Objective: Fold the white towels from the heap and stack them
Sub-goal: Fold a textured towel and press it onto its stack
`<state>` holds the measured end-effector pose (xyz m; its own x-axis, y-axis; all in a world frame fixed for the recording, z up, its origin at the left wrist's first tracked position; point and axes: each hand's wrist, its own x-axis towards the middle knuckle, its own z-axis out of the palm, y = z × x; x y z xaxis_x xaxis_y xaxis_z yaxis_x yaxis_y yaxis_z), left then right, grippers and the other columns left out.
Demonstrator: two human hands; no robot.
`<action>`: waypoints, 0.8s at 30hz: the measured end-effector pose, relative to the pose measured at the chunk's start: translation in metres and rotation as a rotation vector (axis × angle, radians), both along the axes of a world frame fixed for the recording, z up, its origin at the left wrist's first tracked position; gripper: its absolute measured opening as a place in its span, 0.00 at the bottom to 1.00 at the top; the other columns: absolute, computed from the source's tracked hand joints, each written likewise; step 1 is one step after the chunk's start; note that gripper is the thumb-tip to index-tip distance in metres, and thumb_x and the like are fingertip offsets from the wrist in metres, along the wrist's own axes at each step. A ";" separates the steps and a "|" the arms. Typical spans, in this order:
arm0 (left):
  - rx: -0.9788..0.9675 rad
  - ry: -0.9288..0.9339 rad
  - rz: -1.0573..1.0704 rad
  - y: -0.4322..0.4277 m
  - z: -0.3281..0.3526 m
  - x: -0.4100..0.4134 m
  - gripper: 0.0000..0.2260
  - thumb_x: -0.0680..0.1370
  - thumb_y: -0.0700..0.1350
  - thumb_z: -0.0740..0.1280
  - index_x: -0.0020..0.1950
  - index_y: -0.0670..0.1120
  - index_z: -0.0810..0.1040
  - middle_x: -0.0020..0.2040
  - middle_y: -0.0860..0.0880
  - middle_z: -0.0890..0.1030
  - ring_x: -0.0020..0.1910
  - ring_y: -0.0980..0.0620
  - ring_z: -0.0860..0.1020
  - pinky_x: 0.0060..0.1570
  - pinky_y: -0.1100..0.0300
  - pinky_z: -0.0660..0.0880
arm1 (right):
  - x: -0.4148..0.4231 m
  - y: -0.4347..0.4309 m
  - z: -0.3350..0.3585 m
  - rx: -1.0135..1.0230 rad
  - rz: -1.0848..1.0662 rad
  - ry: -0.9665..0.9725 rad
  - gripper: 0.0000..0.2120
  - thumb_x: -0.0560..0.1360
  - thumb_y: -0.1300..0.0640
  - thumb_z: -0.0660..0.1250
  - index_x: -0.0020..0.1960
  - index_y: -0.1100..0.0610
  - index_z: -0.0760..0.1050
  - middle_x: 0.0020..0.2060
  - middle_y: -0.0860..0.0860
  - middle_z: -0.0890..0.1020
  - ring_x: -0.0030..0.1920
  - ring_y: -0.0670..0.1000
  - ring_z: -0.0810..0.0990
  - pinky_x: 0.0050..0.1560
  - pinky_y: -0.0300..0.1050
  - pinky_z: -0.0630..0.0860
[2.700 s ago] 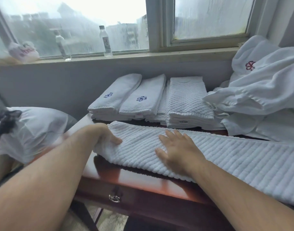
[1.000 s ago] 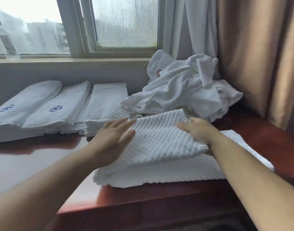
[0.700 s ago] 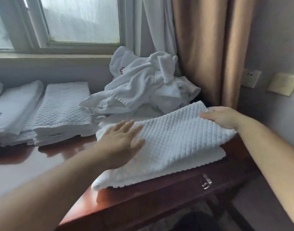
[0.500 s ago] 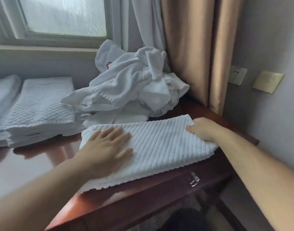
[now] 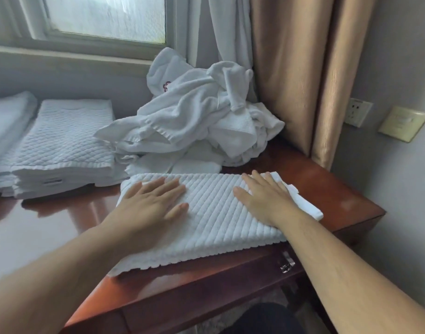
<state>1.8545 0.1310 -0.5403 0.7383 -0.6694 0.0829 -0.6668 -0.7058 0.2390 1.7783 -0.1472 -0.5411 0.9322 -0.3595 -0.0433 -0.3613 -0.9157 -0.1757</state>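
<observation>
Both hands flat, fingers straight, gripping nothing: left hand (image 5: 151, 205) and right hand (image 5: 264, 198) press down on the folded ribbed towel (image 5: 213, 220) at the bench (image 5: 331, 191) front edge, likely flattening the fold so it holds. Unfolded heap (image 5: 194, 121) sits just behind. Finished stack (image 5: 62, 145) is to the left, probably the towel's destination.

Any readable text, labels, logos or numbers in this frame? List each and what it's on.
No legible words or numbers anywhere.
Dark red embroidered emblem on a towel in the heap: a logo, not letters, partly folded under.
Small tag on the edge of the folded stack: too blurred to read.
Faint mark on the beige wall plate: unreadable.
</observation>
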 end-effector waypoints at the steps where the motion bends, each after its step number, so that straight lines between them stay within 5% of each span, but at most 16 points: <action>1: -0.014 -0.003 0.011 -0.001 -0.001 0.000 0.28 0.79 0.67 0.41 0.80 0.65 0.53 0.80 0.65 0.48 0.80 0.60 0.43 0.78 0.52 0.38 | 0.001 0.000 0.002 -0.006 -0.002 0.009 0.39 0.75 0.28 0.39 0.82 0.43 0.47 0.83 0.46 0.46 0.82 0.51 0.40 0.78 0.56 0.40; 5: -0.143 -0.026 0.050 0.008 0.001 -0.001 0.19 0.84 0.59 0.52 0.75 0.67 0.65 0.79 0.64 0.58 0.80 0.57 0.50 0.78 0.51 0.45 | -0.003 0.009 0.005 -0.029 -0.021 0.032 0.36 0.78 0.30 0.40 0.83 0.44 0.46 0.83 0.47 0.45 0.82 0.52 0.39 0.79 0.57 0.38; 8: -0.224 -0.005 0.289 0.028 0.003 -0.001 0.26 0.79 0.63 0.61 0.76 0.59 0.65 0.78 0.54 0.63 0.77 0.47 0.58 0.73 0.47 0.59 | -0.008 0.023 0.002 -0.032 -0.083 0.000 0.37 0.79 0.30 0.39 0.83 0.45 0.46 0.83 0.49 0.46 0.82 0.55 0.40 0.80 0.58 0.40; 12: -0.161 0.211 0.695 0.070 0.024 0.009 0.40 0.65 0.74 0.67 0.59 0.41 0.76 0.50 0.45 0.81 0.49 0.45 0.79 0.41 0.55 0.72 | -0.013 0.061 -0.003 0.000 -0.162 -0.053 0.39 0.77 0.30 0.36 0.83 0.48 0.48 0.83 0.52 0.47 0.81 0.58 0.40 0.78 0.61 0.40; 15: -0.126 0.441 0.700 0.099 0.037 0.012 0.36 0.63 0.75 0.68 0.40 0.40 0.82 0.30 0.47 0.81 0.29 0.48 0.78 0.29 0.60 0.69 | -0.015 0.084 -0.001 0.060 -0.147 -0.052 0.39 0.77 0.29 0.37 0.82 0.48 0.51 0.82 0.52 0.48 0.81 0.56 0.39 0.77 0.60 0.39; 20: -0.224 0.566 0.612 0.114 0.044 -0.002 0.32 0.62 0.69 0.75 0.53 0.45 0.82 0.48 0.45 0.85 0.46 0.47 0.82 0.48 0.55 0.78 | -0.015 0.102 0.006 0.064 -0.108 0.003 0.40 0.76 0.29 0.37 0.82 0.49 0.51 0.82 0.54 0.47 0.81 0.57 0.40 0.78 0.61 0.41; 24: -0.347 0.513 0.550 0.117 0.061 -0.013 0.31 0.58 0.64 0.74 0.54 0.47 0.82 0.47 0.49 0.84 0.48 0.48 0.82 0.55 0.49 0.80 | -0.006 0.111 0.016 0.034 -0.050 -0.007 0.41 0.77 0.28 0.46 0.81 0.52 0.55 0.81 0.54 0.55 0.80 0.57 0.47 0.77 0.61 0.51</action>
<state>1.8418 0.2481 -0.4795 0.9552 -0.1997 -0.2185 0.0040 -0.7295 0.6840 1.7719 -0.0365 -0.5254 0.9134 -0.4041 -0.0495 -0.4051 -0.8901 -0.2091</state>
